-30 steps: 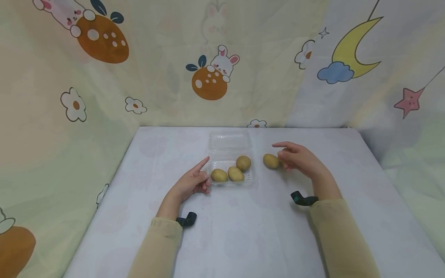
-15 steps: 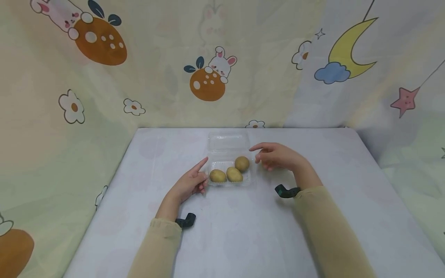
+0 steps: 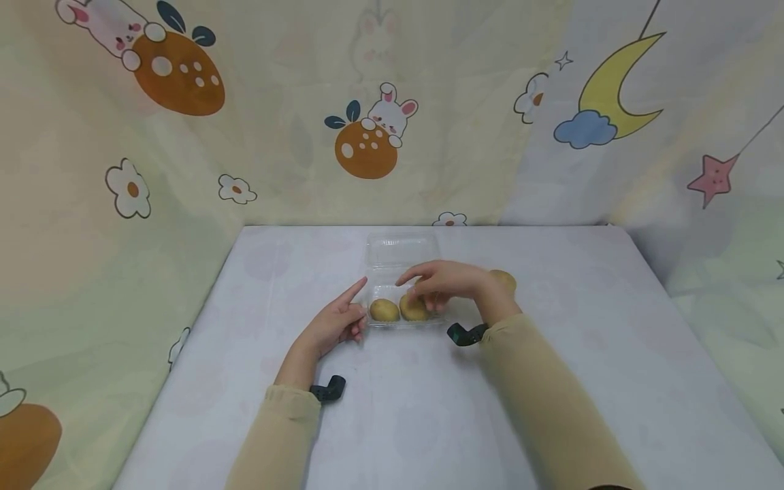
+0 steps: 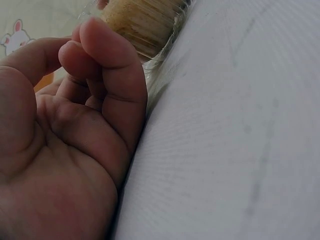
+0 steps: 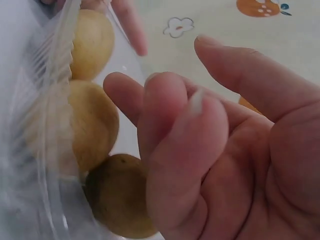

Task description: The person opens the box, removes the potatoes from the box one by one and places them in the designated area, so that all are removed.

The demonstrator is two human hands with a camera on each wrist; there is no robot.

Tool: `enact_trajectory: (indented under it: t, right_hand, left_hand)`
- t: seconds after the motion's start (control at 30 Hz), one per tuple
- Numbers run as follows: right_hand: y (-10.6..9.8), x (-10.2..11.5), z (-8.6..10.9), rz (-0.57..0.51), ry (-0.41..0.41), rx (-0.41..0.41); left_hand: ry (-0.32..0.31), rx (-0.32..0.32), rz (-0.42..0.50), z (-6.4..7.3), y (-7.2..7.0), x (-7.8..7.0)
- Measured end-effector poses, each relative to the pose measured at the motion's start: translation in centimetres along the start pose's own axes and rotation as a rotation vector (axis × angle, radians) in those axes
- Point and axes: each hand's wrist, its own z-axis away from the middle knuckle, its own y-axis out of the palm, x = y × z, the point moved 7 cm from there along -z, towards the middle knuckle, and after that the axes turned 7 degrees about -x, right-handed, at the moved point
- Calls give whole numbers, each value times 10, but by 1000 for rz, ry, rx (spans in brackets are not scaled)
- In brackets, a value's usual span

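A clear plastic clamshell box [image 3: 382,324] lies with its lid laid back, three potatoes inside. In the head view the left potato [image 3: 384,310] shows fully, the middle potato [image 3: 412,308] partly, and the third is mostly hidden behind my right hand. My right hand [image 3: 450,280] hovers over the box, index finger stretched left, the other fingers loosely bent and holding nothing. The right wrist view shows all three potatoes, the nearest potato [image 5: 122,197] beside the fingers. My left hand [image 3: 335,322] rests at the box's left side, index finger pointing along it, other fingers loosely curled.
Another potato [image 3: 505,280] lies on the table right of the box, partly behind the right wrist. The raised lid [image 3: 402,250] lies toward the back edge. A white cloth [image 3: 416,408] covers the table, and a printed curtain [image 3: 275,122] hangs behind it.
My right hand has moved left from beside the loose potato to above the box, with nothing in it. The potatoes and the left hand keep their places.
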Motion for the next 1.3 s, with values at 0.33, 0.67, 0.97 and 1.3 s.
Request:
enact_trajectory:
  t: [0.33, 0.67, 0.97, 1.3]
  right_hand:
    - [23, 8, -13, 41, 2, 125]
    - [16, 5, -20, -8, 51, 58]
    - [30, 9, -23, 53, 60, 163]
    - [20, 16, -22, 33, 56, 55]
  left_hand:
    - [-20, -9, -6, -3, -1, 3]
    - [-11, -2, -1, -1, 1, -1]
    - [-9, -6, 3, -1, 0, -1]
    - [13, 13, 11, -2, -2, -1]
